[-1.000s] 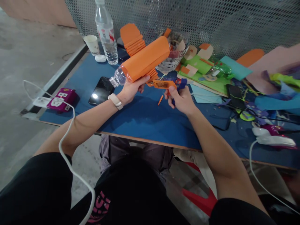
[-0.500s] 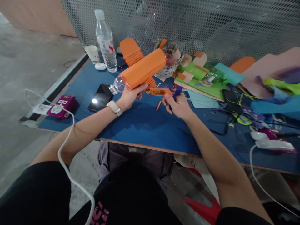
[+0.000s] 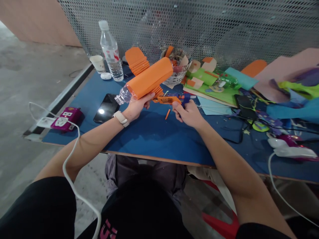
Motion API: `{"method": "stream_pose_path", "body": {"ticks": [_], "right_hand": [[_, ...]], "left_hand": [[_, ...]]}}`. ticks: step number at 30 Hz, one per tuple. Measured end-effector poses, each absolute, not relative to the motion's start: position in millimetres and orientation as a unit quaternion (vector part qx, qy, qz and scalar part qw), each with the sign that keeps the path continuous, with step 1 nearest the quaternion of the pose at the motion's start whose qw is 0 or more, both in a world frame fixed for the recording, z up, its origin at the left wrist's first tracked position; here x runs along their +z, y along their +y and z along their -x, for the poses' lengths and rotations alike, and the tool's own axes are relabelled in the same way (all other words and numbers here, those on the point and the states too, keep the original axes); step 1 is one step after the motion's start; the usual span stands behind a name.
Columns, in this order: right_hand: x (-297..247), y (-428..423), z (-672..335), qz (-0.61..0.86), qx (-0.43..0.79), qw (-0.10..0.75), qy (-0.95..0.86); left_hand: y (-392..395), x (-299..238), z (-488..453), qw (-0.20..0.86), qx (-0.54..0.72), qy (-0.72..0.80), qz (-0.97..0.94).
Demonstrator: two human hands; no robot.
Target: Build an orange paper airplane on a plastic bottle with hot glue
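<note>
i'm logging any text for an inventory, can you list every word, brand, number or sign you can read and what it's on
No text can be read for certain.
Capped bottle: red-and-white label, too blurred.
Black shirt: pink print, cut off by the picture's edge.
Glue gun: dark marking on its orange side, too small.
Purple adapter: tiny marks, too small.

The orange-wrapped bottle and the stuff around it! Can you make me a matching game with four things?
Things:
1. orange-wrapped bottle
2. glue gun
3. phone
4. paper cup

Where or how:
A. white, beside the standing water bottle
B. black, flat on the blue table
C. held in the left hand
D. held in the right hand

Pairs: 1-C, 2-D, 3-B, 4-A
</note>
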State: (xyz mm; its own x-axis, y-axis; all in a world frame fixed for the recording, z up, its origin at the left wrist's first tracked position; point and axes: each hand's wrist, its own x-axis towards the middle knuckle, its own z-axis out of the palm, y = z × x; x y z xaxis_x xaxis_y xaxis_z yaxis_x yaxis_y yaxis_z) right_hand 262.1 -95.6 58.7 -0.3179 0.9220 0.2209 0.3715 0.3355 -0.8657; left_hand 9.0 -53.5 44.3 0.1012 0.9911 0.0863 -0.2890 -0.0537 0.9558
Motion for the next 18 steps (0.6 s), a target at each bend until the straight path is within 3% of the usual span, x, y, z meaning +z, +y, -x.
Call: {"method": "stream_pose_path", "body": {"ticks": [18], "right_hand": [[59.4,-93.6,-267.2,0.475,0.311,0.378,-0.732]], "left_hand": [[-49.0,38.1,-6.5,0.583,0.553,0.358,-0.475]]}}
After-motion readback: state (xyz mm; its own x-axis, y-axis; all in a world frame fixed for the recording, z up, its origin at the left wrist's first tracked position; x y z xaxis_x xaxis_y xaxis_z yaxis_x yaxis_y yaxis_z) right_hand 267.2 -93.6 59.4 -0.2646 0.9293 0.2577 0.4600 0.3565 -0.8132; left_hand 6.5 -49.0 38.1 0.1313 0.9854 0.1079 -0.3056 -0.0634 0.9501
